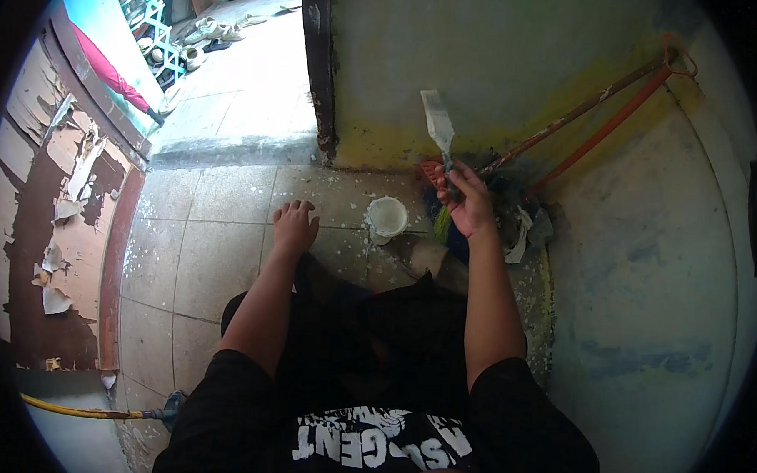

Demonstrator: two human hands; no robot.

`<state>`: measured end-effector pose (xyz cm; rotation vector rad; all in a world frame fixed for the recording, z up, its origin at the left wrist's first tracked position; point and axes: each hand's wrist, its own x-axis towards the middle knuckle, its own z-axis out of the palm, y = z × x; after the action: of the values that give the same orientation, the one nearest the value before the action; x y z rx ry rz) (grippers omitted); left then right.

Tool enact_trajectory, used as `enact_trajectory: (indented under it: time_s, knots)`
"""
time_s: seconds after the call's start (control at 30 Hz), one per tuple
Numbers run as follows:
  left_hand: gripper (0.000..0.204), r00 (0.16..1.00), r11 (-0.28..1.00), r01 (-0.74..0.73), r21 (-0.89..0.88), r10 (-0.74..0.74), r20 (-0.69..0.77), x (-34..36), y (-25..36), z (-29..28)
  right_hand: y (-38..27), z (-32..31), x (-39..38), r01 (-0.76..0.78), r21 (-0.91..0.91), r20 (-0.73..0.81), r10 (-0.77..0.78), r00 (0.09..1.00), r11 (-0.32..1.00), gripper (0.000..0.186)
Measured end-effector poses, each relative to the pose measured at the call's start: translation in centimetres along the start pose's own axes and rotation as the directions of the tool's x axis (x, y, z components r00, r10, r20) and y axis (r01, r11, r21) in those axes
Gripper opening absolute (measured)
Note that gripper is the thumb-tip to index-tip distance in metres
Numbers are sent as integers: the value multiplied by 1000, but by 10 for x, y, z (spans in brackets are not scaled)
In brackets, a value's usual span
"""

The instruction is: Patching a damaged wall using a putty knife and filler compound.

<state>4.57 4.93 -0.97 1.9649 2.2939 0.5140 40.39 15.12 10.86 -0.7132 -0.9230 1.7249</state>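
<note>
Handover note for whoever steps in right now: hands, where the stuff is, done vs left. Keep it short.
Right hand: closed on the handle of a putty knife, blade up, close to the lower wall.
Left hand: empty, fingers spread, flat on the tiled floor.
Small white tub: on the floor between the hands, open; contents not clear.
Long red-handled tools lean in the corner over a heap of rags.
Done: the wall shows pale smeared patches over the yellow band at its base.
Left: yellow and bare spots show along the base; white spatter on the tiles.
</note>
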Motion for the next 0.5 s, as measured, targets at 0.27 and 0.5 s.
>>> enact_trajectory:
  time_s: [0.27, 0.5]
  knots:
    - [34, 999, 998, 52, -33, -52, 8, 0, 2, -2, 41, 47, -1, -188, 54, -39, 190, 981, 981, 20]
    - [37, 996, 990, 75, -123, -81, -41, 0, 2, -6, 77, 102, 22, -344, 151, -13, 350, 937, 927, 22]
